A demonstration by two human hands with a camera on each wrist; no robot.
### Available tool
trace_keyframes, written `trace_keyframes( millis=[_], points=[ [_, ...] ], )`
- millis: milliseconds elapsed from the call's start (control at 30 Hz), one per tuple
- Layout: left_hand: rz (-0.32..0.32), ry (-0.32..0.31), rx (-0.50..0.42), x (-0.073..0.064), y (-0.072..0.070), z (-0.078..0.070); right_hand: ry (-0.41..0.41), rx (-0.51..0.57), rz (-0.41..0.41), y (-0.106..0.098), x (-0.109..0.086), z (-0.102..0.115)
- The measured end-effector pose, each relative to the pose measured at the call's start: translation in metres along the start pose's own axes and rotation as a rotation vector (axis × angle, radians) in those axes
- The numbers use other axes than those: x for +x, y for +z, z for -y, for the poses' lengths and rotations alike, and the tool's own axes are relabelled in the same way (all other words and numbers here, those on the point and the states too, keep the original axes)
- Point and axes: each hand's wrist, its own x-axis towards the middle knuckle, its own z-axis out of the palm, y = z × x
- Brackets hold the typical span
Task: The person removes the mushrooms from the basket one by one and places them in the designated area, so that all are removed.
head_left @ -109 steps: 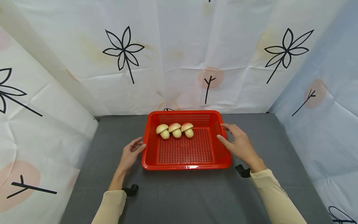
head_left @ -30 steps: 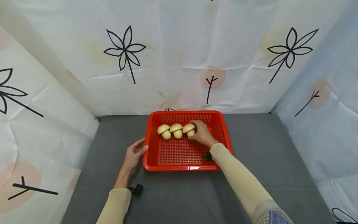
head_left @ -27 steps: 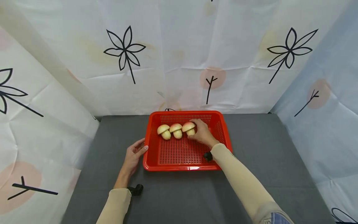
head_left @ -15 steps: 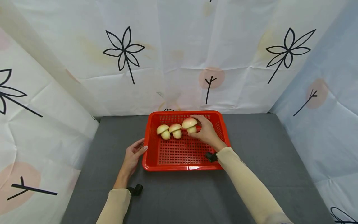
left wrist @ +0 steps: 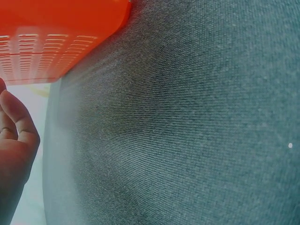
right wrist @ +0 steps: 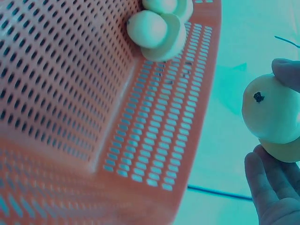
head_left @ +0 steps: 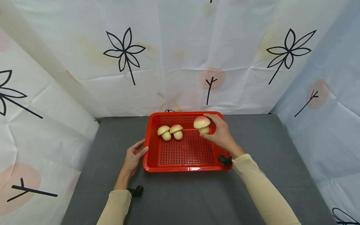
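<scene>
My right hand (head_left: 223,135) pinches a mushroom (head_left: 201,122) with a reddish cream cap and pale stem, thumb at the stem and fingers at the cap. It holds this mushroom raised over the right part of a red plastic basket (head_left: 180,169). In the right wrist view, the held mushroom (right wrist: 269,110) shows a dark spot on its stem end. A left mushroom (head_left: 164,132) and a middle mushroom (head_left: 176,132) lie side by side in the basket's back left. With fairly straight fingers, my left hand (head_left: 133,157) touches the basket's left rim.
A grey cloth-covered table (head_left: 180,197) carries the basket. White printed fabric (head_left: 180,56) hangs behind and on both sides. Each wrist wears a black camera, such as the left wrist camera (head_left: 136,191). A thin dark cable (head_left: 170,110) shows behind the basket.
My right hand went from the basket's right rim to the rightmost mushroom, took hold of it, and lifted it up and to the right. My left hand has stayed at the left rim.
</scene>
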Motion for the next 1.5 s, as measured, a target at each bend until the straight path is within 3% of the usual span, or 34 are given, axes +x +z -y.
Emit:
trace_keyframes(
  millis=[267,700,1067,1500],
  points=[
    [-0.015,-0.010,-0.002,-0.001,-0.001,-0.001,-0.015,-0.026,-0.056,-0.026,-0.011,-0.007],
    [-0.013,-0.007,0.001,-0.001,-0.001,-0.001,0.054,-0.050,-0.128,-0.066,-0.031,-0.037],
    [-0.018,-0.013,-0.011,0.000,0.000,-0.002,0.186,-0.142,-0.102,-0.079,-0.051,-0.074],
    [-0.003,0.002,-0.011,-0.001,0.001,-0.003,0.345,-0.183,0.004,-0.073,-0.064,-0.116]
  ],
)
